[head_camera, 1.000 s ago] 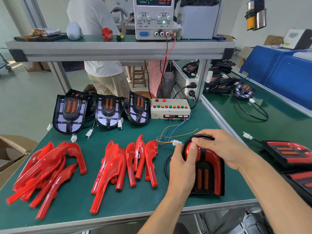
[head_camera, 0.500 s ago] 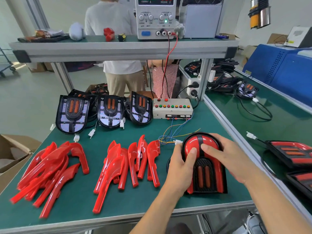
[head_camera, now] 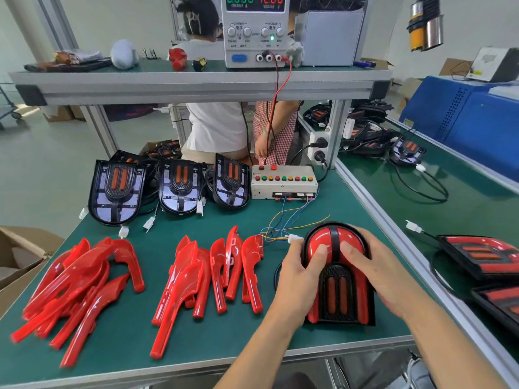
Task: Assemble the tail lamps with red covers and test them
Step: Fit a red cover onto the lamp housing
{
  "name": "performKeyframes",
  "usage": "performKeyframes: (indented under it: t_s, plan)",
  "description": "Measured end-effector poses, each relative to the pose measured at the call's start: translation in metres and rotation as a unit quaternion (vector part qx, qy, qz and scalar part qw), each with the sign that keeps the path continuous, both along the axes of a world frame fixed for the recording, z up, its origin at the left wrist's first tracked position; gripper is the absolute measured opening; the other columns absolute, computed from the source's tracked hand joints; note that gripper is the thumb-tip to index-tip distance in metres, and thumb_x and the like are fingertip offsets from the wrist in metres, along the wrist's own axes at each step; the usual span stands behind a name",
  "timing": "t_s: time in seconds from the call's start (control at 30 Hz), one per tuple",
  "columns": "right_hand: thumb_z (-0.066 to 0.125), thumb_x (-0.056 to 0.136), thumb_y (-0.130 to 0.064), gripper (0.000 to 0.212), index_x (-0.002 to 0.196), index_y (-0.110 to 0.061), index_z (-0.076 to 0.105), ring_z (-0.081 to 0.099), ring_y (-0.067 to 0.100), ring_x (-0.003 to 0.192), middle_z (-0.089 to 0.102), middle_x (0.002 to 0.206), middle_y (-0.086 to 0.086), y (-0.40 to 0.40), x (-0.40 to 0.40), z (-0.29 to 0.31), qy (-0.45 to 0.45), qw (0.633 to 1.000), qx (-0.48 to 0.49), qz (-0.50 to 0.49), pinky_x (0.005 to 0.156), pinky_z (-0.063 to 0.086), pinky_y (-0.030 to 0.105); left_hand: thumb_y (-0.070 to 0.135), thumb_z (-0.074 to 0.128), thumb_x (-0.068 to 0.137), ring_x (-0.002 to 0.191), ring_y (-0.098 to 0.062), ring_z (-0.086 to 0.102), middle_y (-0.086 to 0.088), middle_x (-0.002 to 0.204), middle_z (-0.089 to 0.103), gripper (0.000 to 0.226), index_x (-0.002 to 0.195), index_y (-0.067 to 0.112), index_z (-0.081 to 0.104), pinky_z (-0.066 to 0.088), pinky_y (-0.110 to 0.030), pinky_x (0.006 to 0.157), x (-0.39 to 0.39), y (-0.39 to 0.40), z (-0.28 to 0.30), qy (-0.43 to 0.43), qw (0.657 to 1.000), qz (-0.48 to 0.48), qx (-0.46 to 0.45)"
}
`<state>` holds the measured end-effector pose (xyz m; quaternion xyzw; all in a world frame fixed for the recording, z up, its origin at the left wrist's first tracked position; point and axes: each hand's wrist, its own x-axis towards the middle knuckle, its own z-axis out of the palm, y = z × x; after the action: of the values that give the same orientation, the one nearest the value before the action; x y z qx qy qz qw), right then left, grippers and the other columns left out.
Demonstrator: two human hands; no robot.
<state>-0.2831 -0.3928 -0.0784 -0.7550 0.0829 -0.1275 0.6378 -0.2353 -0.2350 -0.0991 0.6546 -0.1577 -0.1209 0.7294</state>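
A tail lamp (head_camera: 338, 297) with red covers fitted lies flat on the green mat at the front right. My left hand (head_camera: 302, 273) grips its left edge, thumb pressed on the left red cover. My right hand (head_camera: 373, 273) lies over its right side, thumb on the right red cover. A white connector (head_camera: 293, 238) on coloured wires sits at the lamp's top left. Two heaps of loose red covers lie to the left, one in the middle (head_camera: 213, 273) and one at far left (head_camera: 75, 287). Three uncovered black lamp bodies (head_camera: 179, 189) stand behind them.
A beige test box (head_camera: 283, 182) with coloured buttons sits behind the lamp, wired to a power supply (head_camera: 254, 29) on the shelf reading 12.00. Finished lamps (head_camera: 483, 255) lie on the right bench. A cardboard box (head_camera: 16, 256) stands at left. People stand beyond the bench.
My right hand slid from the lamp's top down onto its right side, so the rounded top shows. Both thumbs now press the two red covers. The lamp stays in place.
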Motion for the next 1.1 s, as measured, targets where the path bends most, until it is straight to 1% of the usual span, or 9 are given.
performKeyframes:
  t_s: [0.13, 0.27, 0.33, 0.5, 0.57, 0.77, 0.9, 1.03, 1.1]
  plan:
    - [0.085, 0.070, -0.047, 0.039, 0.106, -0.037, 0.073, 0.076, 0.017, 0.094, 0.079, 0.104, -0.001, -0.014, -0.010, -0.014, 0.004, 0.997, 0.014, -0.071, 0.082, 0.057, 0.036, 0.044, 0.052, 0.102, 0.128, -0.004, 0.055, 0.010, 0.136, 0.063, 0.041, 0.138, 0.026, 0.058, 0.040, -0.030, 0.112, 0.002, -0.002, 0.007, 0.058, 0.997, -0.057, -0.016]
    - [0.080, 0.069, -0.042, 0.047, 0.107, -0.015, 0.073, 0.078, 0.023, 0.080, 0.080, 0.097, 0.010, -0.027, -0.020, -0.026, 0.020, 0.974, 0.149, -0.171, 0.058, 0.061, 0.028, 0.020, 0.058, 0.101, 0.096, 0.001, 0.065, 0.012, 0.104, 0.072, 0.014, 0.111, 0.023, 0.066, 0.049, -0.026, 0.094, 0.013, 0.004, 0.001, -0.062, 0.985, 0.124, 0.102]
    - [0.078, 0.070, -0.042, 0.045, 0.105, -0.015, 0.072, 0.078, 0.023, 0.077, 0.080, 0.091, 0.009, -0.030, -0.024, -0.031, 0.045, 0.967, 0.170, -0.187, 0.054, 0.060, 0.029, 0.016, 0.061, 0.096, 0.098, -0.008, 0.062, 0.007, 0.107, 0.067, 0.015, 0.110, 0.020, 0.064, 0.048, -0.030, 0.094, 0.020, 0.012, -0.004, -0.144, 0.948, 0.151, 0.242]
    - [0.081, 0.068, -0.045, 0.047, 0.104, -0.015, 0.071, 0.078, 0.028, 0.078, 0.080, 0.090, 0.011, -0.028, -0.023, -0.034, 0.100, 0.956, 0.188, -0.202, 0.065, 0.060, 0.034, 0.028, 0.060, 0.098, 0.119, -0.028, 0.050, -0.008, 0.126, 0.052, 0.033, 0.126, 0.013, 0.052, 0.044, -0.037, 0.097, 0.025, 0.009, -0.012, -0.248, 0.820, 0.009, 0.516]
    - [0.081, 0.077, -0.040, 0.038, 0.103, -0.014, 0.071, 0.078, 0.027, 0.074, 0.080, 0.087, 0.010, -0.031, -0.022, -0.034, 0.109, 0.949, 0.198, -0.218, 0.059, 0.060, 0.033, 0.023, 0.056, 0.099, 0.117, -0.029, 0.051, -0.010, 0.126, 0.051, 0.028, 0.124, 0.012, 0.052, 0.044, -0.037, 0.094, 0.028, 0.007, -0.012, -0.259, 0.799, 0.001, 0.542]
    - [0.080, 0.083, -0.039, 0.034, 0.101, -0.012, 0.069, 0.078, 0.027, 0.073, 0.080, 0.083, 0.009, -0.034, -0.019, -0.034, 0.153, 0.947, 0.176, -0.220, 0.068, 0.058, 0.036, 0.020, 0.055, 0.100, 0.110, -0.029, 0.057, -0.008, 0.122, 0.052, 0.027, 0.126, 0.014, 0.049, 0.044, -0.036, 0.086, 0.039, 0.006, -0.009, -0.258, 0.839, 0.084, 0.472]
    - [0.080, 0.084, -0.037, 0.034, 0.099, -0.008, 0.069, 0.078, 0.028, 0.069, 0.079, 0.079, 0.011, -0.031, -0.016, -0.029, 0.174, 0.944, 0.165, -0.225, 0.061, 0.058, 0.033, 0.011, 0.060, 0.095, 0.103, -0.031, 0.060, -0.009, 0.119, 0.051, 0.062, 0.149, 0.025, 0.032, 0.045, -0.038, 0.076, 0.054, -0.002, -0.006, -0.331, 0.781, 0.014, 0.529]
    - [0.078, 0.086, -0.041, 0.034, 0.095, -0.009, 0.072, 0.077, 0.031, 0.071, 0.079, 0.076, 0.010, -0.030, -0.009, -0.027, 0.203, 0.943, 0.058, -0.258, 0.072, 0.062, 0.043, 0.020, 0.056, 0.100, 0.104, -0.037, 0.065, -0.010, 0.114, 0.063, 0.022, 0.121, 0.017, 0.051, 0.040, -0.037, 0.072, 0.065, -0.008, -0.005, -0.321, 0.752, -0.019, 0.576]
    - [0.072, 0.088, -0.050, 0.043, 0.092, -0.008, 0.073, 0.074, 0.030, 0.076, 0.077, 0.080, 0.012, -0.033, -0.007, -0.026, 0.217, 0.938, -0.043, -0.266, 0.081, 0.061, 0.048, 0.017, 0.057, 0.098, 0.101, -0.038, 0.067, -0.010, 0.109, 0.067, 0.017, 0.114, 0.017, 0.052, 0.037, -0.036, 0.069, 0.068, -0.005, -0.006, -0.323, 0.737, -0.018, 0.593]
